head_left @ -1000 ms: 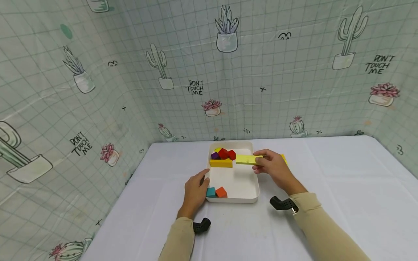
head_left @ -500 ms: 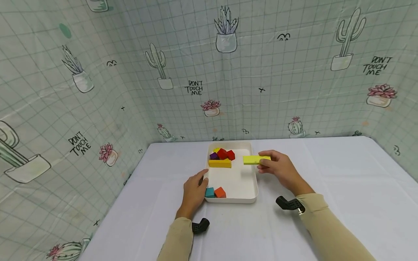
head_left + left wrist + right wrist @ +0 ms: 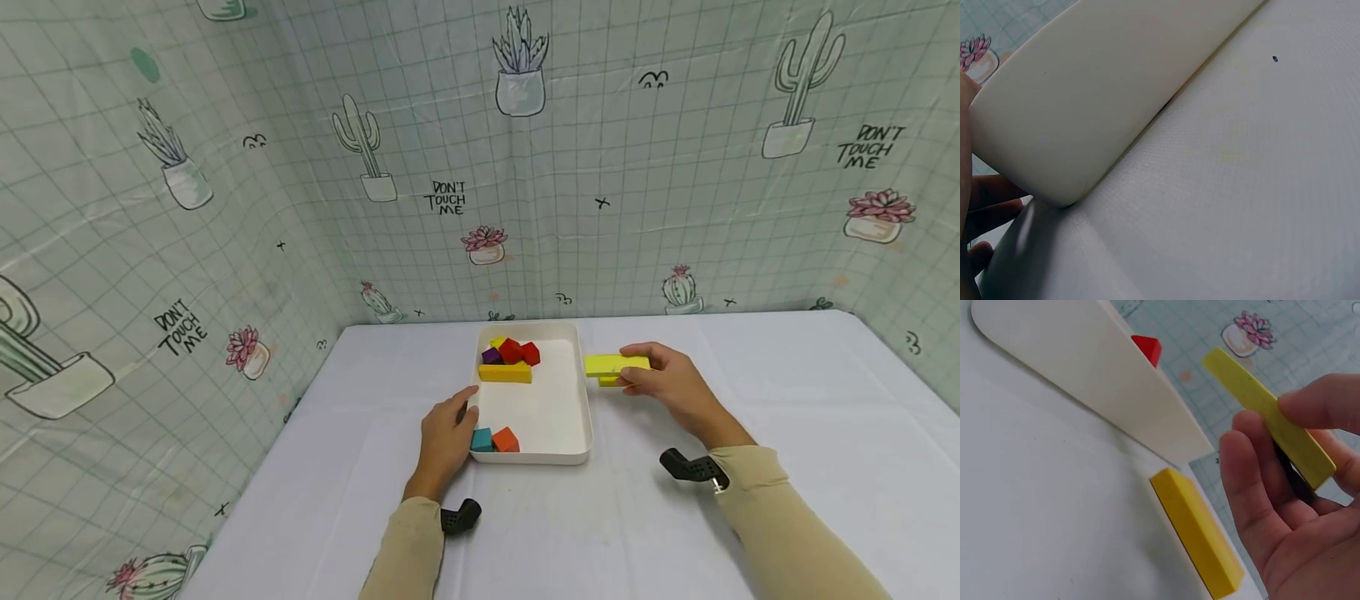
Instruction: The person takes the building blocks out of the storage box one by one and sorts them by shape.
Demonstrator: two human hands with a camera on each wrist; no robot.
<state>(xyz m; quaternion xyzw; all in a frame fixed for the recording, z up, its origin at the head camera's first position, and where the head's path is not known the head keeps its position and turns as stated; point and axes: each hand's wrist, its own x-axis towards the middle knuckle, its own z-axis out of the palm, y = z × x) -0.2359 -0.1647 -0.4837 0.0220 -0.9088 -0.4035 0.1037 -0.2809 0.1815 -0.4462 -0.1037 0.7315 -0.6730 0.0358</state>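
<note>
My right hand (image 3: 663, 379) pinches a yellow-green rectangular block (image 3: 1272, 419) between thumb and fingers, above the table just outside the tray's right wall. Below it, a deeper yellow block (image 3: 1197, 534) lies on the table, partly hidden in the head view by the held block and fingers. At the left rim of the white tray (image 3: 536, 417), my left hand (image 3: 446, 442) rests with thumb and index finger touching the edge. In the left wrist view its other fingers (image 3: 994, 190) are loosely bent beside the tray's corner.
Inside the tray, a long yellow block (image 3: 505, 373) lies before red blocks (image 3: 511, 351), a purple block (image 3: 492, 357) and a partly hidden yellow block (image 3: 497, 342). A teal block (image 3: 482, 440) and an orange block (image 3: 506, 440) sit at the near-left corner.
My right hand has carried the yellow-green block rightward, from above the tray to outside its right wall. My left hand has stayed at the tray's left rim.
</note>
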